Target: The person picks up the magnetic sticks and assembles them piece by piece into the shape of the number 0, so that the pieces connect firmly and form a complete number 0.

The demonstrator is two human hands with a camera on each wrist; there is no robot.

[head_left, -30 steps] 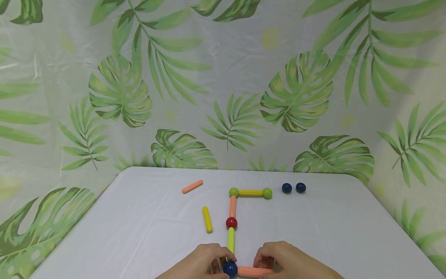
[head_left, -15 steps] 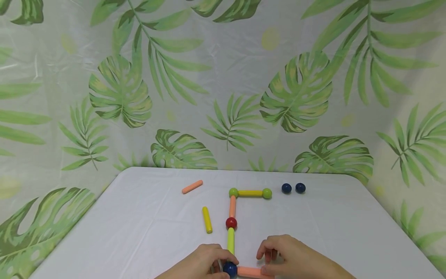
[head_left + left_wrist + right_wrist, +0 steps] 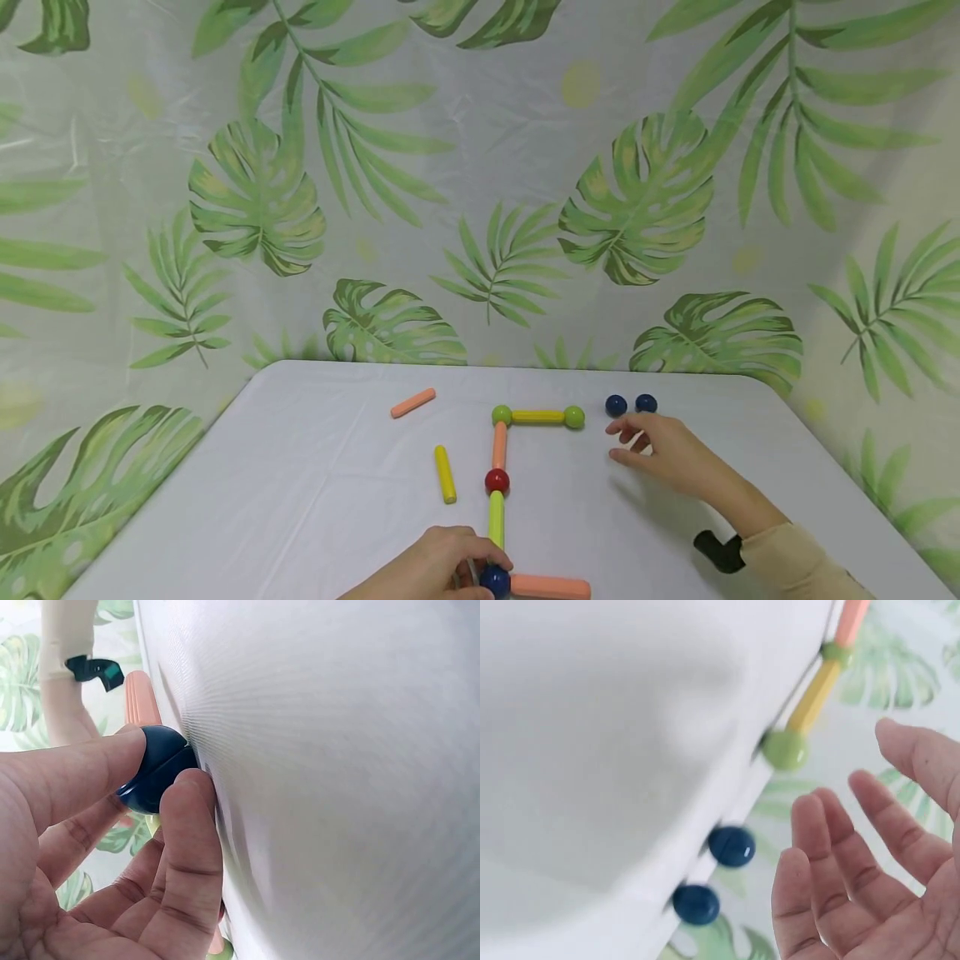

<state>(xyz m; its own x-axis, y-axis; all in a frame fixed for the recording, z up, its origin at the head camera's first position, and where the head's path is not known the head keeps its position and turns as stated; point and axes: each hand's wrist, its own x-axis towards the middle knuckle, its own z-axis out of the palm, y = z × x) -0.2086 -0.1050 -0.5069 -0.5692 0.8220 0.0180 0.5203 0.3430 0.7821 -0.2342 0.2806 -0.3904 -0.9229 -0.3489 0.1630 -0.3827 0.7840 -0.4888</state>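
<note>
At the table's near edge my left hand (image 3: 442, 560) pinches a dark blue ball (image 3: 161, 761) between thumb and fingers. A salmon stick (image 3: 551, 587) runs right from that ball, and a lime-yellow stick (image 3: 497, 518) runs away from it to a red ball (image 3: 497, 481). Beyond the red ball, another salmon stick (image 3: 499, 446) reaches a green ball (image 3: 502, 415); a yellow stick (image 3: 537, 416) joins it to a second green ball (image 3: 573, 417). My right hand (image 3: 663, 450), holding nothing, hovers with loosely spread fingers just short of two loose blue balls (image 3: 616, 406) (image 3: 732, 846).
A loose salmon stick (image 3: 412, 403) lies at the back left, and a loose yellow stick (image 3: 446, 474) lies left of the red ball. The white table (image 3: 300, 500) backs onto a leaf-patterned curtain (image 3: 480, 167). A black strap (image 3: 718, 552) is at the right wrist.
My right hand has let go of the near salmon stick and moved forward and right toward the loose blue balls. The left hand has stayed on its blue ball.
</note>
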